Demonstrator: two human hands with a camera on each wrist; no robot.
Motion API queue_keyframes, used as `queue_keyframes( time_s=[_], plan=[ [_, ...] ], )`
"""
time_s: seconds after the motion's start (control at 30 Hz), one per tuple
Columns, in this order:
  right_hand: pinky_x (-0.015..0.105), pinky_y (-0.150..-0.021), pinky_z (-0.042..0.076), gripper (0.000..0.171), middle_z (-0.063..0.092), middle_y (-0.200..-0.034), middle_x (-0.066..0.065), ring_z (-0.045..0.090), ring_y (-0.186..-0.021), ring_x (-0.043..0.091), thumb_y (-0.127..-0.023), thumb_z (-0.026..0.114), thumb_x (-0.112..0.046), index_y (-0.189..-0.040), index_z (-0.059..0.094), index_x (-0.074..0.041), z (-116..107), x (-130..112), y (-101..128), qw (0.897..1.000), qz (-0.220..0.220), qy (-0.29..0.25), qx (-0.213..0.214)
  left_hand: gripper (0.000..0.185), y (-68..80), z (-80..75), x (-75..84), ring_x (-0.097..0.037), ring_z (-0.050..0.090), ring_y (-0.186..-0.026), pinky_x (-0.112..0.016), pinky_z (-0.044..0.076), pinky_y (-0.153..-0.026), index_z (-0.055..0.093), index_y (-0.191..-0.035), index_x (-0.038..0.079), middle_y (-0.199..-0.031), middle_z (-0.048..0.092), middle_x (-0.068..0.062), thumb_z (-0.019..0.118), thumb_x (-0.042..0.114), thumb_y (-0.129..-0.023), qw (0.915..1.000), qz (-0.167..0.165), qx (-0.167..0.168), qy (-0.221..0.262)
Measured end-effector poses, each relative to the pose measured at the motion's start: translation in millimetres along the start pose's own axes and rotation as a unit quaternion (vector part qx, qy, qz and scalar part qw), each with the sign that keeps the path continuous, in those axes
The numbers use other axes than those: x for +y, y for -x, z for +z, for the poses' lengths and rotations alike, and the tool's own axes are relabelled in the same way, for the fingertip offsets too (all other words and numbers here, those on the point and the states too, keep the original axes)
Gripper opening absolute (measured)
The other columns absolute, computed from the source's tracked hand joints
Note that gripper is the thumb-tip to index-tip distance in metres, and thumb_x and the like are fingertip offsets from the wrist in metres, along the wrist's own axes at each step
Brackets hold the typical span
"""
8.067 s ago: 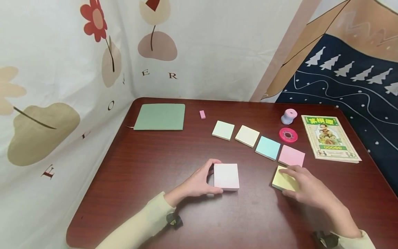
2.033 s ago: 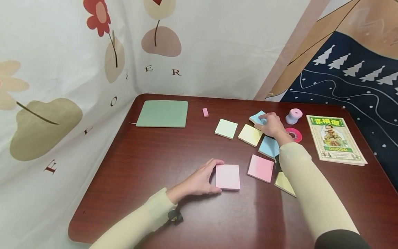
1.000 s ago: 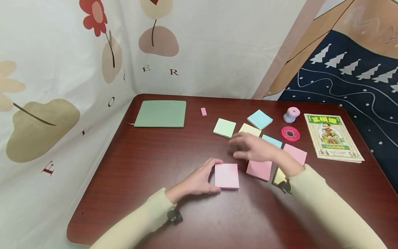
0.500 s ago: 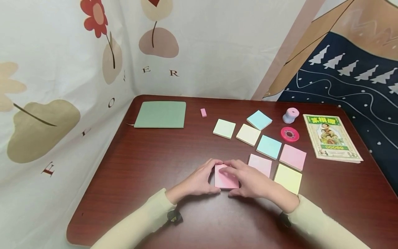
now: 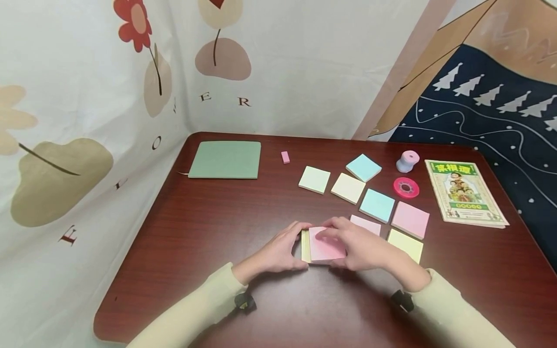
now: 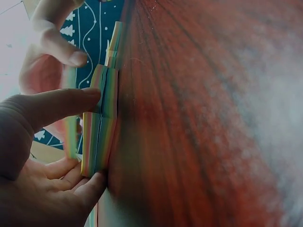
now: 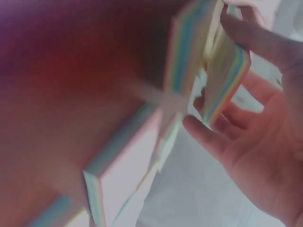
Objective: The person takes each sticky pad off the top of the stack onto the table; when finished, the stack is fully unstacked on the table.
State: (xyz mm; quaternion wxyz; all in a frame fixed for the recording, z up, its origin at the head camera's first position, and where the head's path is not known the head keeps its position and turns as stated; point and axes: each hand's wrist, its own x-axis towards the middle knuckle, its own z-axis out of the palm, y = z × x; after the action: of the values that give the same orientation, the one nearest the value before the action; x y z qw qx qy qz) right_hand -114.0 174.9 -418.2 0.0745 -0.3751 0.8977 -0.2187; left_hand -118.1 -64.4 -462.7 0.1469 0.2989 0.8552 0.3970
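My left hand (image 5: 276, 251) grips a stack of sticky note pads (image 5: 305, 247) from its left side, thumb at the near edge, fingers at the far edge. The stack's exposed top strip is pale yellow; striped coloured edges show on the stack (image 6: 98, 142) in the left wrist view. My right hand (image 5: 367, 246) pinches a pink-topped sticky note pad (image 5: 325, 245), which sits off to the right above the stack. In the right wrist view this held pad (image 7: 229, 78) is tilted and apart from the stack along part of its edge.
Several single pads lie right and behind: green (image 5: 314, 180), cream (image 5: 348, 188), two blue (image 5: 363, 167), pinks (image 5: 410, 220), yellow (image 5: 405, 245). Beyond are a red tape roll (image 5: 406, 187), a spool-shaped item (image 5: 407, 161), a book (image 5: 465, 192), a green notebook (image 5: 224, 159) and a small pink block (image 5: 285, 157).
My right hand left a blue pad at the back, returned to the stack and shifted its pink top pad right, baring yellow. Another pink pad was added earlier. My left hand stayed.
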Motion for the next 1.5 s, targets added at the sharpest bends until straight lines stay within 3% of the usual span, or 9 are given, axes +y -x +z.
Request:
queue_keyframes(
  time_s=[0.13, 0.3, 0.57, 0.77, 1.1, 1.5],
  plan=[
    [0.040, -0.088, 0.049, 0.058, 0.055, -0.126, 0.002, 0.053, -0.109, 0.019, -0.069, 0.088, -0.025, -0.123, 0.066, -0.018, -20.7, 7.0, 2.8, 0.999, 0.017, -0.035, 0.007, 0.088, 0.3, -0.2, 0.4, -0.015, 0.052, -0.115, -0.029, 0.043, -0.099, 0.043, -0.140, 0.007, -0.131, 0.050, -0.003, 0.088, 0.010, -0.065, 1.0000, 0.001, 0.000, 0.002],
    [0.048, -0.091, 0.047, 0.060, 0.056, -0.128, 0.006, 0.053, -0.114, 0.026, -0.069, 0.089, -0.022, -0.124, 0.066, -0.014, -32.4, 15.8, -8.7, 0.996, 0.036, -0.063, 0.052, 0.087, 0.8, 0.0, 0.7, -0.015, 0.052, -0.114, -0.035, 0.043, -0.100, 0.044, -0.139, 0.009, -0.129, 0.052, -0.001, 0.088, 0.013, -0.065, 0.9999, -0.005, 0.003, -0.012],
    [0.049, -0.096, 0.044, 0.055, 0.056, -0.129, 0.015, 0.051, -0.118, 0.032, -0.073, 0.086, -0.024, -0.122, 0.067, -0.009, -12.4, 32.5, -51.8, 0.994, 0.066, -0.043, 0.077, 0.086, -0.2, 0.8, -0.6, -0.016, 0.053, -0.110, -0.033, 0.045, -0.096, 0.044, -0.140, 0.011, -0.128, 0.051, -0.001, 0.089, 0.012, -0.066, 1.0000, -0.002, -0.001, -0.003],
    [0.047, -0.094, 0.045, 0.052, 0.056, -0.127, 0.016, 0.052, -0.116, 0.032, -0.072, 0.085, -0.023, -0.120, 0.067, -0.009, -0.1, 39.6, -68.0, 0.994, 0.085, -0.022, 0.065, 0.086, -1.7, 1.8, -1.9, -0.016, 0.053, -0.111, -0.032, 0.045, -0.096, 0.044, -0.140, 0.010, -0.131, 0.050, -0.001, 0.089, 0.012, -0.066, 1.0000, 0.005, 0.000, -0.001],
    [0.047, -0.096, 0.046, 0.053, 0.054, -0.130, 0.019, 0.050, -0.120, 0.035, -0.073, 0.085, -0.025, -0.120, 0.069, -0.008, 5.7, 42.8, -74.2, 0.995, 0.091, 0.019, 0.034, 0.086, -0.9, 0.2, -1.2, -0.015, 0.052, -0.111, -0.033, 0.044, -0.097, 0.045, -0.139, 0.010, -0.131, 0.050, 0.000, 0.089, 0.011, -0.065, 1.0000, 0.007, 0.003, 0.002],
    [0.052, -0.093, 0.047, 0.050, 0.053, -0.136, 0.019, 0.048, -0.125, 0.035, -0.081, 0.080, -0.028, -0.124, 0.067, -0.008, 2.6, 42.7, -59.5, 0.996, 0.068, 0.033, 0.049, 0.086, -0.4, 0.3, -1.5, -0.015, 0.052, -0.113, -0.032, 0.044, -0.097, 0.045, -0.139, 0.010, -0.132, 0.050, 0.000, 0.089, 0.011, -0.066, 1.0000, -0.002, -0.002, 0.001]
  ],
)
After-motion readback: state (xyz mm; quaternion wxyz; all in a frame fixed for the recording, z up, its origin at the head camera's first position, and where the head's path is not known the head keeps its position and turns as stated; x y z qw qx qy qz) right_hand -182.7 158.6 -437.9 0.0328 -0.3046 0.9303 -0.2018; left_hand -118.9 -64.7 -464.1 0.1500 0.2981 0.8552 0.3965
